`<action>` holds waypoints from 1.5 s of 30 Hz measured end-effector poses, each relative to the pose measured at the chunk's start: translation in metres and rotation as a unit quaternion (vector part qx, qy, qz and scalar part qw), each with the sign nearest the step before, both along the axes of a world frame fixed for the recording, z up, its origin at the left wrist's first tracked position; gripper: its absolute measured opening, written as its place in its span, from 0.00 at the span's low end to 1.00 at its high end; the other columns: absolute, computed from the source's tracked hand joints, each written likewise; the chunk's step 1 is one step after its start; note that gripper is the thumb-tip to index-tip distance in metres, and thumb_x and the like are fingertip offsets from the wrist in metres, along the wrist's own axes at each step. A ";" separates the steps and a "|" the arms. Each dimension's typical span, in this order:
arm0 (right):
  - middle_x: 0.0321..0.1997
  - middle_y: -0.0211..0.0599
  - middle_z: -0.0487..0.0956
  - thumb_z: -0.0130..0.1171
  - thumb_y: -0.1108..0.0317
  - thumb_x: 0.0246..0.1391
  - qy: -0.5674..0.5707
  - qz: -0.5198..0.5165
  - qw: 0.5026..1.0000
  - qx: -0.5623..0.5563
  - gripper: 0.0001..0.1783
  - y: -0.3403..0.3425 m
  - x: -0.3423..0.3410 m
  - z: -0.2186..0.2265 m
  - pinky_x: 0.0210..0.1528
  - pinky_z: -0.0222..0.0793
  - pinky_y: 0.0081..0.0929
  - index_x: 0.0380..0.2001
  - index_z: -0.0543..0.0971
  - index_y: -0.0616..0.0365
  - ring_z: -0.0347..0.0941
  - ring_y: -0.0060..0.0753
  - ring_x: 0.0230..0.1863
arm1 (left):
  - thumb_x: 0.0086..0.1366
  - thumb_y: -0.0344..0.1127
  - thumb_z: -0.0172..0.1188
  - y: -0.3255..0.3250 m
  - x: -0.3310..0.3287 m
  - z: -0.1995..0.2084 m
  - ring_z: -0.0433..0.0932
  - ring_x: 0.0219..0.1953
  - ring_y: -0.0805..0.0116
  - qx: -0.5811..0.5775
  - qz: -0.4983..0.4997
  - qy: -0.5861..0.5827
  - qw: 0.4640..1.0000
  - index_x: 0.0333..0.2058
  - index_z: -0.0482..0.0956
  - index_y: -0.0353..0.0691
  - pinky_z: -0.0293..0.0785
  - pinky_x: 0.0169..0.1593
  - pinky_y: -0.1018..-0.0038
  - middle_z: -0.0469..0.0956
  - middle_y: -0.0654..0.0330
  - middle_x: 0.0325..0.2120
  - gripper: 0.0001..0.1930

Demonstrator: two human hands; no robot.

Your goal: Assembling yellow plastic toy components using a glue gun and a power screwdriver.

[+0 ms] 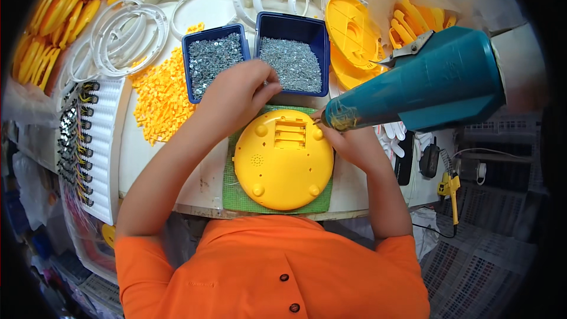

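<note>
A round yellow plastic casing (283, 171) lies on a green mat (236, 201), its small feet and battery compartment facing up. My left hand (245, 88) is just beyond it, at the front edge of two blue bins. Its thumb and fingers are pinched together; whatever is between them is too small to see. The left bin (190, 77) and the right bin (323, 41) hold small metal screws or similar parts. At the casing's right edge, my right hand (351, 145) closes on the nose of a teal electric screwdriver (413, 82); the driver hides some fingers.
Small yellow parts (159, 106) are heaped left of the bins. White rings (133, 35) and yellow shells (354, 29) crowd the back. A white ridged tray (103, 142) with wired parts stands left. A phone (406, 159) and yellow-handled tool (450, 192) are at right.
</note>
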State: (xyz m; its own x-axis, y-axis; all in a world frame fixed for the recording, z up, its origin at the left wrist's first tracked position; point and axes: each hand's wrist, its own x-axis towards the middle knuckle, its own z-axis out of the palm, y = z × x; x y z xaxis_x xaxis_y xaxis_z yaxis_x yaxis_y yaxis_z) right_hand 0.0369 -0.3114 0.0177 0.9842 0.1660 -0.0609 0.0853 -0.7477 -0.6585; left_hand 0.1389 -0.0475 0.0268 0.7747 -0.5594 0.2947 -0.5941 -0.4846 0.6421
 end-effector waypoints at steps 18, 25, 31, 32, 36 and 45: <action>0.41 0.39 0.79 0.66 0.72 0.55 -0.209 0.052 0.973 -0.088 0.12 0.014 0.086 0.007 0.47 0.73 0.35 0.43 0.81 0.58 0.78 0.45 0.43 | 0.61 0.26 0.63 0.037 -0.051 -0.018 0.81 0.44 0.52 0.050 -0.062 -0.015 0.997 0.46 0.83 0.40 0.79 0.47 0.62 0.82 0.55 0.45 0.14; 0.35 0.39 0.78 0.65 0.73 0.56 -0.264 0.083 0.961 -0.023 0.05 0.021 0.111 -0.006 0.41 0.73 0.37 0.35 0.80 0.59 0.77 0.45 0.39 | 0.59 0.29 0.65 0.010 -0.005 -0.003 0.78 0.49 0.55 0.012 0.008 -0.104 0.994 0.42 0.84 0.43 0.74 0.53 0.61 0.80 0.58 0.46 0.11; 0.37 0.41 0.80 0.64 0.73 0.59 -0.283 0.040 0.957 -0.050 0.04 0.021 0.108 -0.016 0.41 0.74 0.36 0.36 0.80 0.60 0.78 0.46 0.39 | 0.57 0.36 0.68 -0.017 0.040 -0.017 0.74 0.54 0.61 0.157 0.060 -0.251 0.953 0.36 0.84 0.46 0.65 0.58 0.58 0.79 0.63 0.45 0.08; 0.37 0.41 0.80 0.64 0.73 0.59 -0.284 0.035 0.957 -0.052 0.04 0.017 0.108 -0.019 0.41 0.74 0.36 0.36 0.80 0.60 0.78 0.46 0.39 | 0.57 0.37 0.69 -0.017 0.041 -0.018 0.75 0.54 0.61 0.135 0.066 -0.240 0.959 0.35 0.84 0.46 0.65 0.58 0.58 0.79 0.64 0.44 0.07; 0.38 0.42 0.81 0.63 0.72 0.61 -0.224 -0.016 0.972 -0.073 0.04 0.013 0.088 -0.006 0.42 0.74 0.36 0.38 0.81 0.60 0.79 0.39 0.40 | 0.58 0.38 0.69 -0.019 0.034 -0.020 0.75 0.53 0.63 0.087 0.077 -0.216 0.970 0.33 0.84 0.47 0.65 0.58 0.58 0.80 0.67 0.43 0.06; 0.38 0.35 0.79 0.61 0.70 0.64 -0.136 -0.186 0.971 0.063 0.07 0.013 -0.062 0.000 0.34 0.69 0.22 0.40 0.83 0.61 0.77 0.26 0.36 | 0.63 0.27 0.64 0.008 -0.022 -0.005 0.82 0.40 0.56 -0.062 0.055 -0.049 0.995 0.39 0.84 0.38 0.77 0.45 0.65 0.83 0.57 0.35 0.06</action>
State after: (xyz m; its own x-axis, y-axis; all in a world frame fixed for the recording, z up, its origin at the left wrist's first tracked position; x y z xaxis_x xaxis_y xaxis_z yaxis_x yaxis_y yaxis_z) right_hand -0.0252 -0.2987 0.0173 0.9541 -0.2156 0.2078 0.0081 -0.6751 -0.7377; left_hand 0.1165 -0.0398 0.0217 0.7936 -0.4263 0.4341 -0.6044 -0.4707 0.6427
